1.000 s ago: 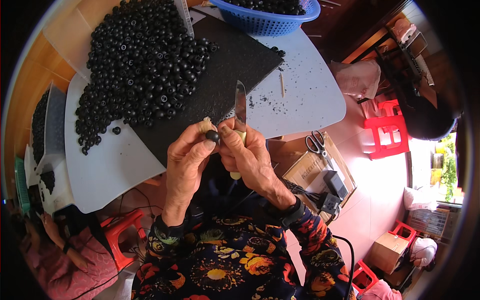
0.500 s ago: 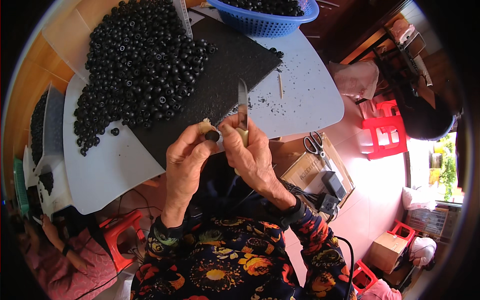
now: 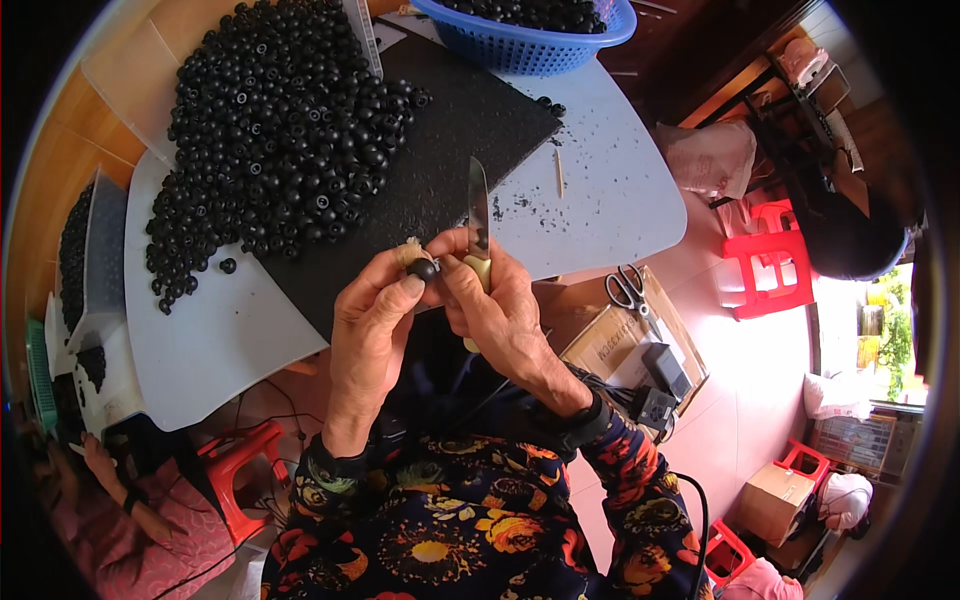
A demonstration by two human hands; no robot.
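Pinching 1 round black piece [image 3: 422, 270], the left hand [image 3: 375, 312] is closed just beside the right hand [image 3: 495, 305], which is clamped around a pale-handled knife [image 3: 479, 212]. Beyond, the pale surface [image 3: 220, 350] carries a dark mat [image 3: 470, 115], a heap of similar pieces [image 3: 280, 130] and a blue basket [image 3: 530, 48]; the blade [image 3: 477, 188] hides part of the mat. The knife points away from the person [image 3: 430, 510], long axis running front to back.

One yellow-handled knife [image 3: 479, 203], one blue basket [image 3: 528, 50]
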